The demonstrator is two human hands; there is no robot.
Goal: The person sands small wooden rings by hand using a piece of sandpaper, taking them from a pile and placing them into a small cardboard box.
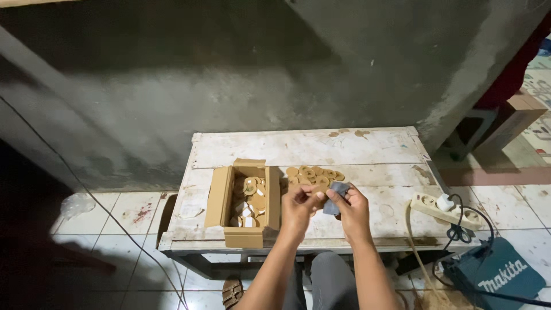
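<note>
My left hand (298, 206) pinches a small round wooden disc (315, 193) between its fingertips. My right hand (351, 208) holds a folded grey piece of sandpaper (335, 194) against that disc. Both hands hover over a low white-painted wooden table (367, 150). Just behind them lies a pile of several wooden discs (315, 174). To the left of my left hand stands an open cardboard box (245, 202) with more wooden discs inside.
A cream power strip (443, 208) with a white plug sits at the table's right edge, its cable running down to a teal tool case (498, 273) on the tiled floor. A dark concrete wall rises behind the table. A thin cable crosses the floor at left.
</note>
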